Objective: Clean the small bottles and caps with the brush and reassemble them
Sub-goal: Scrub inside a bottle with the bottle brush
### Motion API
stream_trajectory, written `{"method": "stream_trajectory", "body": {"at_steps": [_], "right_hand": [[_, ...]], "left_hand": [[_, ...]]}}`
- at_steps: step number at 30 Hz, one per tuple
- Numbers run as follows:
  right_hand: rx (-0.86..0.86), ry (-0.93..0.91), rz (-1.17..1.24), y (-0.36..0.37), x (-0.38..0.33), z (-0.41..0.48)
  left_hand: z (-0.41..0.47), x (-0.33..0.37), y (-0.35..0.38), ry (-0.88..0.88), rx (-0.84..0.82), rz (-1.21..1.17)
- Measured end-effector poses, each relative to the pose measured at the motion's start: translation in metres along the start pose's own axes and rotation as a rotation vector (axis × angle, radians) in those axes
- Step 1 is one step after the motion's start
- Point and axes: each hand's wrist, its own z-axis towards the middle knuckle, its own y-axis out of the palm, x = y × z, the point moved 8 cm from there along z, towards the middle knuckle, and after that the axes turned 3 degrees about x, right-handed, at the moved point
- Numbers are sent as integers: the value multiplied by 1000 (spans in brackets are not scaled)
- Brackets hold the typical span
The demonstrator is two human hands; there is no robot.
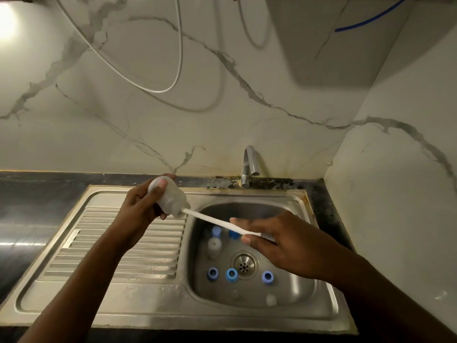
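With the left hand [142, 209] curling its fingers round the bottle [173, 200] above the sink [138, 303] drainer and the right hand [286, 248] pinching the brush [212, 220] handle, hold the bottle steady and twist the brush right to its bottom.

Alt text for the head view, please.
The left hand grips a small translucent bottle while the right hand holds a white brush in its mouth, over a steel sink with blue caps and other bottles in it.
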Motion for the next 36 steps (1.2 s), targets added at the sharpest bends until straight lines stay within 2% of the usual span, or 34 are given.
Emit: {"method": "stream_trajectory", "body": {"at_steps": [4,8,10,13,16,19,21,23,26,31,33,36], "right_hand": [[14,23,150,3,0,-3],[143,56,109,2,1,-3],[193,110,11,3,8,-2],[181,134,-187,1,18,1],[112,98,-326,-3,17,4],[53,64,-304,-8,12,0],[8,40,-205,-10,8,-4],[-40,29,-93,-10,7,-7],[-62,18,18,-9,3,-11],[51,31,114,-7,4,-11],[127,53,91,-6,7,-10],[206,114,23,-7,14,-9]], "left_hand": [[-2,-19,7,-178,52,-371],[-4,-28,18,-259,124,-586],[-1,-28,15,-188,211,-522],[-1,-11,10,25,260,-219],[-2,10,16,162,183,76],[1,16,16,163,98,167],[2,14,13,135,19,198],[2,7,9,56,-35,117],[-2,-11,8,-141,-45,-192],[-3,-29,21,-293,38,-553],[-1,-31,28,-308,85,-602],[3,-31,32,-247,138,-549]]}}
